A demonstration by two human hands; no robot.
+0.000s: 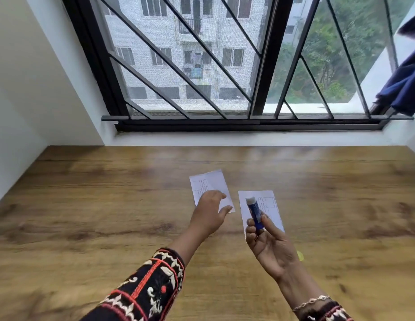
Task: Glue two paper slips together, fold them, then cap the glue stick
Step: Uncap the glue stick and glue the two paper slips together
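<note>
Over grainy wood table [86, 205], left grip [208, 212] spreads apart above a rectangular slip [213, 181]; right grip [269, 242] clamps the cylindrical glue stick [254, 212]

A wood-grain table [86, 205] fills the lower half of the frame, its far edge against the white wall under the window. Two white slips with faint printed lines lie flat on it, just right of centre. The left slip [213, 183] sits farther up and slightly tilted. The right slip [270, 210] lies lower, with bare wood between them. A small yellow thing [300, 255], mostly hidden, shows at lower right.
</note>
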